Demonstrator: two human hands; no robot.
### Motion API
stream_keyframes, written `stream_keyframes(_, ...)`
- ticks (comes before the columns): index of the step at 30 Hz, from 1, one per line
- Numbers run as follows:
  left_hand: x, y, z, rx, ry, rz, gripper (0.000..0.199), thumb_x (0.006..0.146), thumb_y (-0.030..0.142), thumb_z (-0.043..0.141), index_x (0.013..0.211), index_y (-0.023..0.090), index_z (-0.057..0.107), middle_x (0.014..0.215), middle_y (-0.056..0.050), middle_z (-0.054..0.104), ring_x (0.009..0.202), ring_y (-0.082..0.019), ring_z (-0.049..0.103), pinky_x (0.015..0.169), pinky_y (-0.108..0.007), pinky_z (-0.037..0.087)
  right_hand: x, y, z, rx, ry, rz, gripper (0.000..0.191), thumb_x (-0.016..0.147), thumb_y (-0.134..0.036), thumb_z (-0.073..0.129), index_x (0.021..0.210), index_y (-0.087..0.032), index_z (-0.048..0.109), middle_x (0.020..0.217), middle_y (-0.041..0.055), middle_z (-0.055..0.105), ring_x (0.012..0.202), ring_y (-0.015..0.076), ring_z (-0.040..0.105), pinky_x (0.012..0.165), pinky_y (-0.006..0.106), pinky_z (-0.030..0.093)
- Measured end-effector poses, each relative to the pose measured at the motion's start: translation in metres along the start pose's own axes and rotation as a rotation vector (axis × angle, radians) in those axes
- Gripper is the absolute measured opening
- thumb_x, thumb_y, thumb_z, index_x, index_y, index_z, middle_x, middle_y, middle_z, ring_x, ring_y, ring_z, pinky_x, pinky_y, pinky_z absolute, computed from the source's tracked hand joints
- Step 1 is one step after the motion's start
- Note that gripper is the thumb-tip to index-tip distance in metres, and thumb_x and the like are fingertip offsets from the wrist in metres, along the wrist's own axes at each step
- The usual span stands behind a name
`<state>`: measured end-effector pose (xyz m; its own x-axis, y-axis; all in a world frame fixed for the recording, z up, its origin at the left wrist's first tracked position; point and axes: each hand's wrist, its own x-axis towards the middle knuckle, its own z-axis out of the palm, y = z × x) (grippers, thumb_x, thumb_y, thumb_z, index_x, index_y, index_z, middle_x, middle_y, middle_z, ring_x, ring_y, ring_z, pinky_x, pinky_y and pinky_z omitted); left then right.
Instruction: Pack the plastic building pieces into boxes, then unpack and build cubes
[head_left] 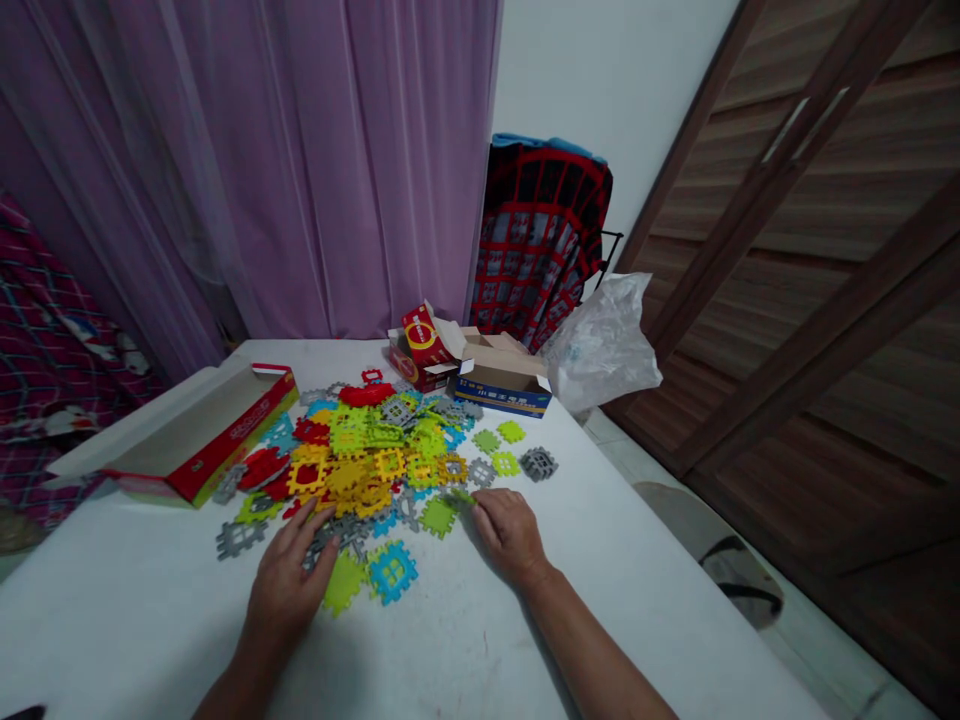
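A mixed heap of plastic interlocking building tiles (352, 480) in yellow, red, green, blue and grey covers the middle of the table. My left hand (289, 575) rests at the heap's near left edge, fingers apart, by some grey tiles (349, 540). My right hand (510, 532) pinches a green tile (463, 496) at the heap's right side. Just left of it lies a flat green tile (437, 517). Nearer to me are a blue tile with a window pattern (393, 572) and a lime-green tile (344, 583). A small stack of grey tiles (538, 463) sits on the right.
The white table (450, 650) carries an open red-and-yellow box (240, 430) at left. A red box (427, 345) and an open blue box (504, 390) stand at the back. A plastic bag (604, 345) hangs by the right edge, near a wooden wardrobe (810, 330).
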<state>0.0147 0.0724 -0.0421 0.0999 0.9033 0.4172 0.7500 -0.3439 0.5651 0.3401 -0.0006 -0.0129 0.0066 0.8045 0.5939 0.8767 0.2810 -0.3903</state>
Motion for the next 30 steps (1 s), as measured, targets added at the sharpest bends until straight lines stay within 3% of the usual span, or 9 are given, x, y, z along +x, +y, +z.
stream_keyframes(3,0.000,-0.001,0.000,-0.001,-0.005,-0.005,0.051,0.084,0.057,0.045,0.117,0.024,0.067,0.138,-0.011,0.058,0.122,-0.027,0.059,0.106,-0.042,0.046,-0.004,0.005,0.000,0.082,0.082,0.298,0.034,0.096,-0.037,0.041,0.100,-0.021,0.071,0.086,0.0057,0.075,0.078,0.0183,0.069,0.073,0.029,0.053)
stream_keyframes(6,0.000,0.000,0.000,0.000,-0.007,-0.003,0.054,0.084,0.058,0.044,0.116,0.022,0.067,0.137,-0.013,0.059,0.123,-0.029,0.059,0.107,-0.045,0.045,-0.009,0.012,-0.003,0.040,0.093,0.500,0.038,0.092,-0.042,0.042,0.105,-0.021,0.071,0.090,0.0053,0.075,0.083,0.0201,0.069,0.075,0.030,0.054)
stream_keyframes(9,0.000,0.000,-0.001,0.005,-0.014,0.002,0.055,0.084,0.058,0.043,0.117,0.022,0.067,0.137,-0.013,0.058,0.123,-0.029,0.059,0.108,-0.045,0.044,-0.016,0.016,-0.010,-0.032,0.121,0.486,0.037,0.091,-0.041,0.042,0.101,-0.019,0.070,0.102,0.0087,0.071,0.094,0.0209,0.066,0.084,0.032,0.052)
stream_keyframes(16,0.001,0.000,0.000,0.021,0.006,0.020,0.050,0.084,0.055,0.045,0.117,0.025,0.067,0.136,-0.010,0.060,0.121,-0.027,0.060,0.106,-0.042,0.046,-0.025,0.006,-0.018,-0.173,0.023,0.359,0.025,0.080,-0.036,0.061,0.100,-0.021,0.065,0.102,0.0074,0.068,0.097,0.0229,0.061,0.085,0.033,0.049)
stream_keyframes(22,0.002,-0.001,0.000,0.020,0.002,0.027,0.051,0.084,0.056,0.046,0.117,0.024,0.067,0.136,-0.011,0.060,0.121,-0.028,0.060,0.105,-0.042,0.047,-0.025,0.008,-0.016,-0.195,0.000,0.329,0.020,0.080,-0.032,0.061,0.096,-0.021,0.064,0.096,0.0065,0.069,0.092,0.0226,0.061,0.081,0.033,0.046)
stream_keyframes(27,0.001,-0.003,0.000,0.028,-0.001,0.051,0.052,0.084,0.056,0.045,0.118,0.023,0.067,0.136,-0.012,0.060,0.121,-0.028,0.060,0.105,-0.042,0.047,0.019,0.021,-0.010,-0.258,0.135,0.340,0.030,0.081,-0.036,0.063,0.105,-0.018,0.064,0.105,0.0093,0.069,0.100,0.0247,0.058,0.085,0.035,0.040)
stream_keyframes(30,0.000,-0.006,0.002,0.035,0.010,0.058,0.051,0.084,0.056,0.046,0.117,0.024,0.068,0.135,-0.011,0.061,0.119,-0.028,0.061,0.102,-0.042,0.049,0.064,0.031,-0.010,-0.387,0.067,0.431,0.033,0.081,-0.035,0.066,0.108,-0.018,0.063,0.106,0.0103,0.068,0.105,0.0269,0.055,0.088,0.037,0.036)
